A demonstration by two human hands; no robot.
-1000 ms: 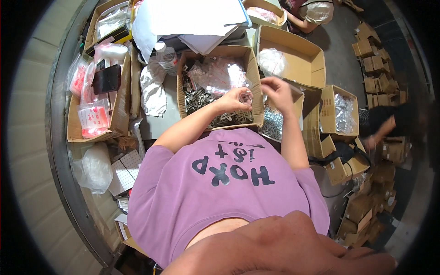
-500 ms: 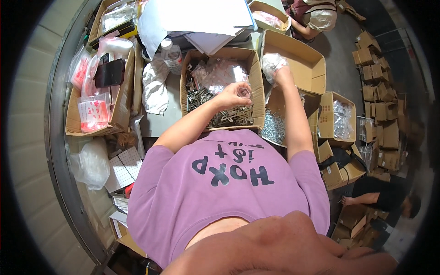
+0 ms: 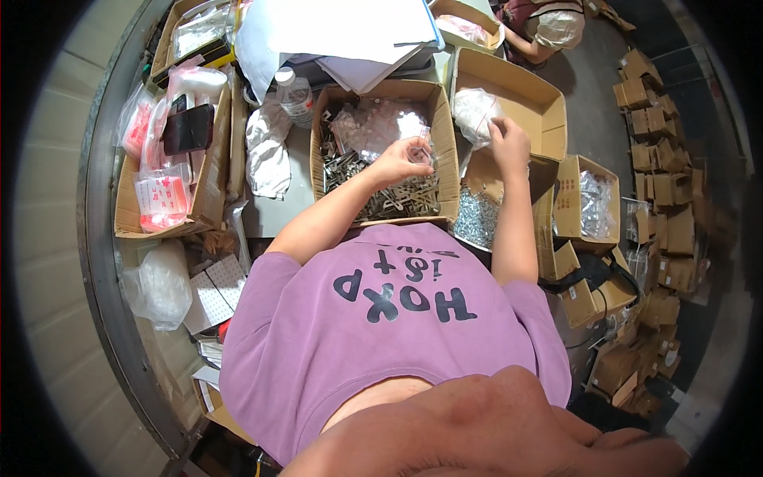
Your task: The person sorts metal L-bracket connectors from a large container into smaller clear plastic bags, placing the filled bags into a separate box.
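Note:
My left hand (image 3: 403,161) is over a cardboard box (image 3: 449,159) of loose metal parts (image 3: 350,175), its thumb and fingers curled round a small clear plastic bag (image 3: 420,154). Several more clear bags (image 3: 385,127) lie in a heap on those parts. To the right, my right hand (image 3: 511,145) has its fingertips drawn together beside a bunched white plastic bag (image 3: 474,114). Whatever those fingers pinch is too small to make out. The white bag rests at the near left corner of an open carton (image 3: 517,83). Below my right wrist lie many small silvery screws (image 3: 477,216).
A water bottle (image 3: 295,95) and a crumpled white cloth (image 3: 269,151) stand left of the parts box. Farther left, a carton holds a phone (image 3: 189,129) and bags. Papers (image 3: 342,32) lie at the back. Another person (image 3: 548,28) is at the far right.
My right hand has drawn back from the top of the white bag toward me and slightly right. My left hand stays nearly in place with the clear bag.

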